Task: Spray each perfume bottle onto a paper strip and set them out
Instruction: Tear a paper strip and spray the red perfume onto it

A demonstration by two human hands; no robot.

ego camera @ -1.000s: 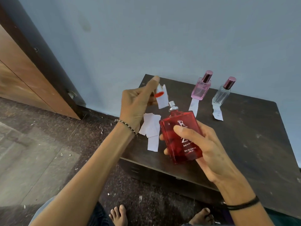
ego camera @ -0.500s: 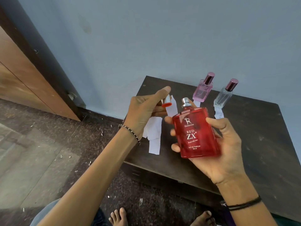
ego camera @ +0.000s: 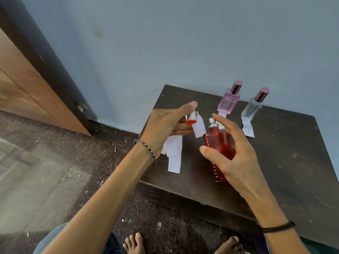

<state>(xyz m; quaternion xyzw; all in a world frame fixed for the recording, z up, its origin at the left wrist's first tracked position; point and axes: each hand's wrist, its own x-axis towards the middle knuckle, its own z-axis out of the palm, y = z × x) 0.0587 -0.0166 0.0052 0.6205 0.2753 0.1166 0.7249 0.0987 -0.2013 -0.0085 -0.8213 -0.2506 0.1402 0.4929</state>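
Behind the red bottle (ego camera: 219,143), two capped bottles (ego camera: 229,99) stood on sprayed strips. Our right hand (ego camera: 236,156) gripped the red bottle; our left hand (ego camera: 165,125) pinched its cap (ego camera: 191,119) and a strip (ego camera: 198,126). Spraying remained, we judged.

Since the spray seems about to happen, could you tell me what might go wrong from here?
1. The left hand pinches both the red cap and the paper strip; either could slip out.
2. The strip sits close to the red bottle nozzle, so spray may wet the fingers too.
3. The right hand holds the bottle over the table edge; a slip could send it to the floor.
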